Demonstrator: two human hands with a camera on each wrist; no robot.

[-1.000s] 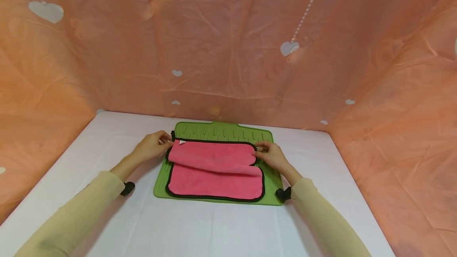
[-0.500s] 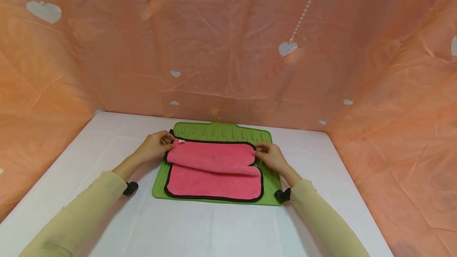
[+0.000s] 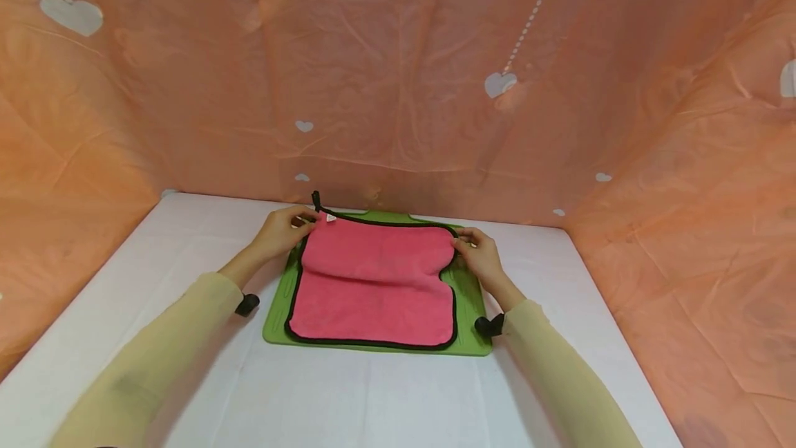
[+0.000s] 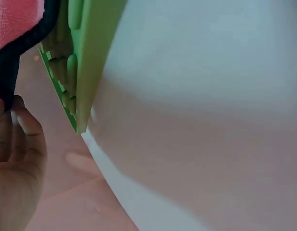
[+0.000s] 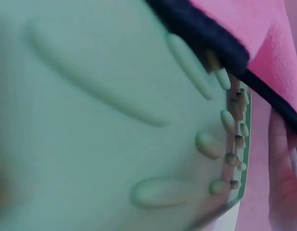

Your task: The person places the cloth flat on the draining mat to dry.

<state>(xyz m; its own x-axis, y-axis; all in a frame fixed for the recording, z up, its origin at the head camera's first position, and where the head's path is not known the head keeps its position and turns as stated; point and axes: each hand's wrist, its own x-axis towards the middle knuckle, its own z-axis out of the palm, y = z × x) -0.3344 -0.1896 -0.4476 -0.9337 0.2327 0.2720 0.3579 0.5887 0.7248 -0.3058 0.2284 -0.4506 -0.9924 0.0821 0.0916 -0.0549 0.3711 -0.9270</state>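
Observation:
A pink cloth (image 3: 373,310) with black edging lies over a green ridged mat (image 3: 470,303). Its far part is lifted, with a crease running across the middle. The left hand (image 3: 282,232) pinches the far left corner, beside a small white tag and a black loop. At the far right corner the right hand (image 3: 481,254) pinches the black edge between thumb and fingers. In the left wrist view the left hand (image 4: 18,163) holds the dark-edged corner above the mat. The right wrist view shows part of the right hand (image 5: 285,183) behind the cloth's edge.
The mat rests on a white-covered table (image 3: 311,399). Orange sheeting (image 3: 398,88) with pale hearts stands behind the table and along both sides. A black strap end (image 3: 247,305) sticks out at the left wrist, another (image 3: 489,325) at the right.
Both hands have moved away from the body and up, drawing the cloth's folded far part with them. More of the cloth is spread out, and it covers more of the mat's far end.

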